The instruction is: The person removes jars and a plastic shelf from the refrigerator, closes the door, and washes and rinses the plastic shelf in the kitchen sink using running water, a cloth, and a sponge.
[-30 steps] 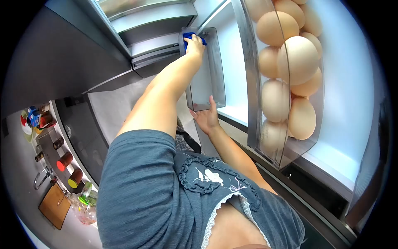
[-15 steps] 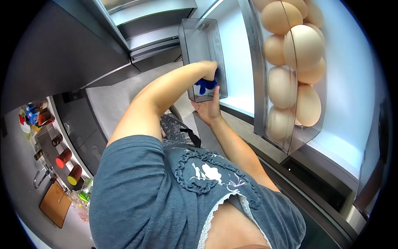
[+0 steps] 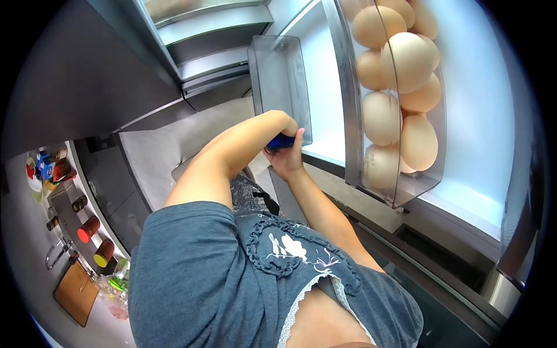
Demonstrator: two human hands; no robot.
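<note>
A clear, deep plastic bin (image 3: pixel 281 75), like a fridge door shelf, is tilted in front of me. My left hand (image 3: pixel 286 123) reaches across to its near end, bent at the wrist, with its fingers mostly hidden. Dark blue cloth (image 3: pixel 281 142) shows beneath that hand, bunched against it. Supporting the bin's near end from below is my right hand (image 3: pixel 288 161), its thumb raised along the corner and its fingers partly hidden behind the cloth.
To the right, another clear bin (image 3: pixel 397 188) full of large eggs (image 3: pixel 411 62) sits on the lit white fridge door (image 3: pixel 470 191). Dark fridge panels (image 3: pixel 87 75) stand at the left. Beyond lies a counter with jars (image 3: pixel 89 229) and a wooden cutting board (image 3: pixel 76 293).
My left hand and the blue cloth have moved from inside the bin toward its near end, close to my right hand. The view has shifted slightly.
</note>
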